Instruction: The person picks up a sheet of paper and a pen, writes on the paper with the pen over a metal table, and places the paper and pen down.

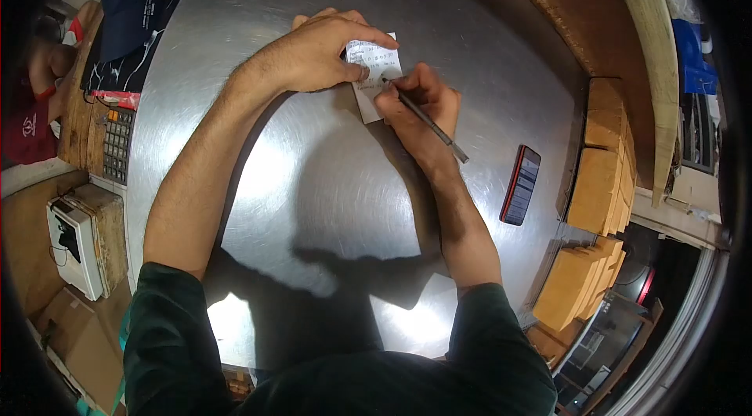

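A small white slip of paper (371, 108) with handwritten lines lies on the steel table. My left hand (325, 52) rests over its upper left side, index finger and thumb spread apart and pressing on the paper. The other fingers of that hand are partly hidden. In my right hand (427, 106) is a dark pen (435, 128), pinched near its tip and slanting down to the right. Its tip meets the paper, just right of my left thumb. Some of the writing is covered by my fingers.
A phone (520, 185) with a lit screen lies to the right on the steel table (329, 204). Yellow-brown boxes (599, 189) line the right edge. At the left are a calculator (117, 146), a dark cap (141, 5) and part of another person (35, 118).
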Available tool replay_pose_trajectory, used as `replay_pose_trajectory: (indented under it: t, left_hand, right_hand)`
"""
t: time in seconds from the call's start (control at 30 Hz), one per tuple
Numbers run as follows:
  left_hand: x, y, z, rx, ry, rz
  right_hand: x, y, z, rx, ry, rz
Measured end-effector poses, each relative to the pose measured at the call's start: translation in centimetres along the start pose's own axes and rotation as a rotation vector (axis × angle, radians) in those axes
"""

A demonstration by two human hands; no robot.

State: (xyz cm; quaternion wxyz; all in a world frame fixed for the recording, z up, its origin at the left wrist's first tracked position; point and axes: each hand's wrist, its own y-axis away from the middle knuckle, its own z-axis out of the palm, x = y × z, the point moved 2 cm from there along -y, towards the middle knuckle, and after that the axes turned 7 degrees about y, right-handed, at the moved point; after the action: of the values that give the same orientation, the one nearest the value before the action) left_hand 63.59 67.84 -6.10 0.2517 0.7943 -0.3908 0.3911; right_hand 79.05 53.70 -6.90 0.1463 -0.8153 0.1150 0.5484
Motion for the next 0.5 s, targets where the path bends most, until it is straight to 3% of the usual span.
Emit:
replay_pose_trajectory:
  t: [0.5]
  left_hand:
    - [-0.01,-0.05,-0.03,0.008,-0.043,0.033]
  right_hand:
    - [-0.22,-0.25,0.16,-0.047,0.053,-0.061]
